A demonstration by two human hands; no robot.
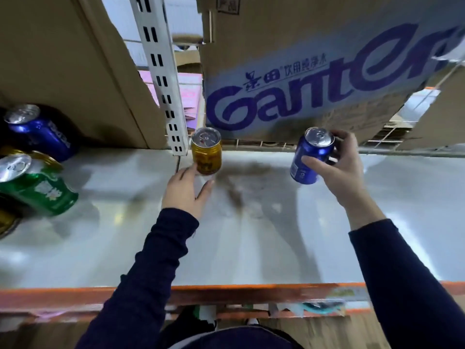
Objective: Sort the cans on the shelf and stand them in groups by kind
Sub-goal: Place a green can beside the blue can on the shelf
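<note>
A short gold can [206, 151] stands upright at the back of the pale shelf [251, 248], beside the white slotted post. My left hand [186, 190] is just in front of it, fingertips touching its lower left side and thumb spread apart below it. My right hand [339, 167] grips a blue can [310, 157], tilted and held a little above the shelf to the right. At the far left a blue can [37, 132] and a green can [35, 187] stand close together, with gold cans [47, 157] partly hidden among them.
A large cardboard box with blue lettering [302, 71] fills the back right, another cardboard box [63, 71] the back left. The white slotted post [161, 71] rises between them. The shelf has an orange front edge [226, 295]. A dark stain marks the shelf's middle.
</note>
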